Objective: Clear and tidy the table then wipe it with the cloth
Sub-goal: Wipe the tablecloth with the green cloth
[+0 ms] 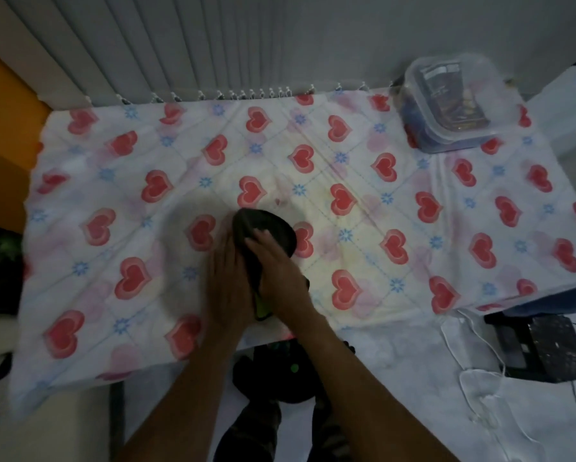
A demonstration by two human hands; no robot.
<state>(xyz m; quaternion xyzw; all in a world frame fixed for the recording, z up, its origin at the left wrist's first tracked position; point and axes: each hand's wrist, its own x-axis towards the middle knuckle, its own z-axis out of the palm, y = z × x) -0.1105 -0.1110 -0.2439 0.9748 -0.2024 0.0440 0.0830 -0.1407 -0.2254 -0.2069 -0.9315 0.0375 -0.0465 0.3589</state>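
A dark cloth (pixel 273 228) with a green edge lies bunched on the table (pixel 146 151), which is covered by a white cover printed with red hearts. Both hands are on the cloth near the table's front middle. My right hand (pixel 280 271) lies flat on top of the cloth with its fingers straight, pressing it down. My left hand (pixel 228 281) rests against the cloth's left side, fingers fairly straight; whether it grips the cloth is hidden.
A clear lidded plastic box (pixel 453 101) with dark contents stands at the table's back right corner. A black device (pixel 543 348) with white cables lies on the floor at the right. White vertical blinds (pixel 180 45) hang behind the table.
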